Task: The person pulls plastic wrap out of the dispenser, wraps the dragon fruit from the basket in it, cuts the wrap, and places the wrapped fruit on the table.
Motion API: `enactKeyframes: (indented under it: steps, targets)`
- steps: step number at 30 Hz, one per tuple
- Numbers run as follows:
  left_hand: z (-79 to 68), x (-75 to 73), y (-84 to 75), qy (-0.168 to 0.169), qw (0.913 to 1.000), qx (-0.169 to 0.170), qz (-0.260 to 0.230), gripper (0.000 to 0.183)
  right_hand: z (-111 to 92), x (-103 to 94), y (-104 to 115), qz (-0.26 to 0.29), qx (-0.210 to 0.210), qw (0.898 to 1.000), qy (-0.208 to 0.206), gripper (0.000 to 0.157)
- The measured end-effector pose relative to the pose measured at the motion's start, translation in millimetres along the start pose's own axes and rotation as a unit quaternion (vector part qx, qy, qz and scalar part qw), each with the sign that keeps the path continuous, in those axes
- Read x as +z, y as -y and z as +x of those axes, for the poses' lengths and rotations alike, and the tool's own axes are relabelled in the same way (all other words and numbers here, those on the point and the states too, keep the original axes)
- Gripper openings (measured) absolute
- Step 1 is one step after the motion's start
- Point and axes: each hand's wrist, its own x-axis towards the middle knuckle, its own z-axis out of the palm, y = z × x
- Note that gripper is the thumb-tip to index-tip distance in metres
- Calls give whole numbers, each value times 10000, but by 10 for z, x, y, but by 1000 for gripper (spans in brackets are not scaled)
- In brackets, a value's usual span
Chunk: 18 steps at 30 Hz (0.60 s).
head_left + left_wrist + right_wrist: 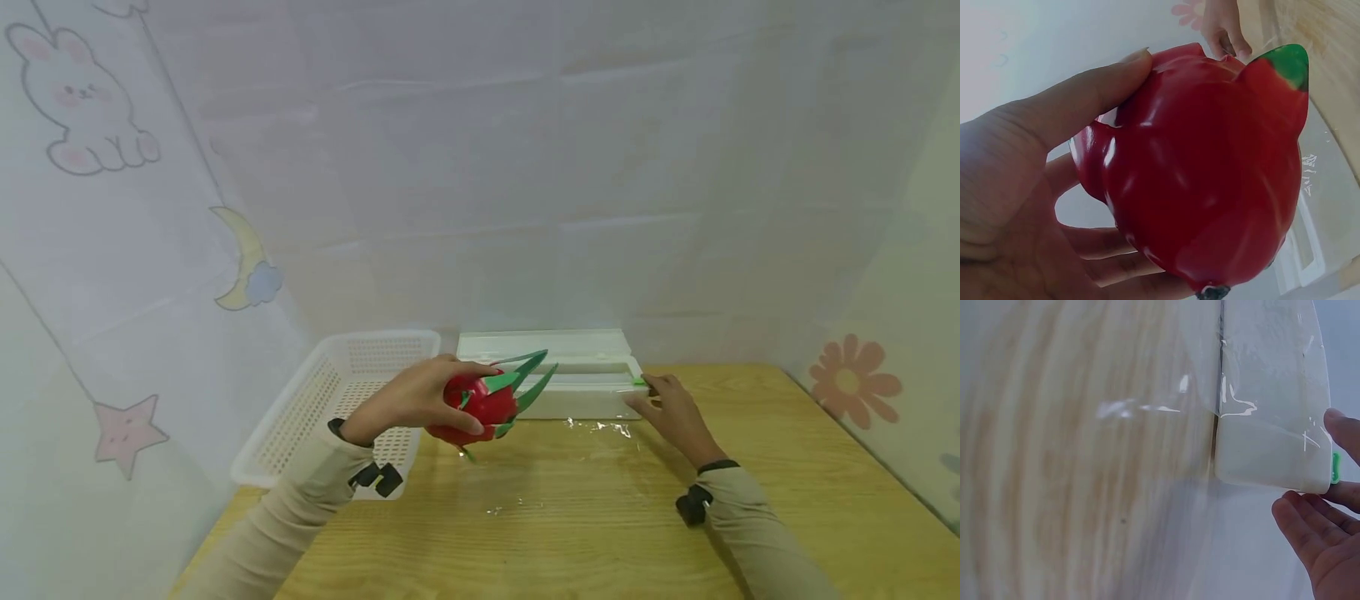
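Observation:
In the head view my left hand [431,396] grips a red dragon fruit [491,404] with long green leaf tips, held above the table. The left wrist view shows the thumb and fingers around the glossy dragon fruit [1204,169]. At the back of the table a long white cling film dispenser [543,404] stands with its lid raised. My right hand [671,412] holds the dispenser's right end with thumb and fingertips, beside a small green slider [1335,467]. Clear cling film [1254,406] runs over the dispenser's front onto the table.
A white perforated plastic basket [288,408] stands at the left, behind my left forearm. The wooden table [750,450] extends right of the dispenser. A pale printed curtain [525,208] hangs behind the table.

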Motion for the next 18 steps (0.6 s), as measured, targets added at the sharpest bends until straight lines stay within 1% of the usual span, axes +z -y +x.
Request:
enactKeyframes:
  steps: [6, 11, 18]
  targets:
    - [24, 96, -21, 179, 9994, 214, -206, 65, -1, 3, -3, -3, -4, 10000, 1, 67]
    - [36, 170, -36, 341, 9987, 211, -299, 66, -11, 16, 12, 46, -50, 10000, -6, 66]
    - [79, 326, -17, 583, 9963, 344, -536, 68, 12, 35, 14, 99, -142, 9998, -111, 64]
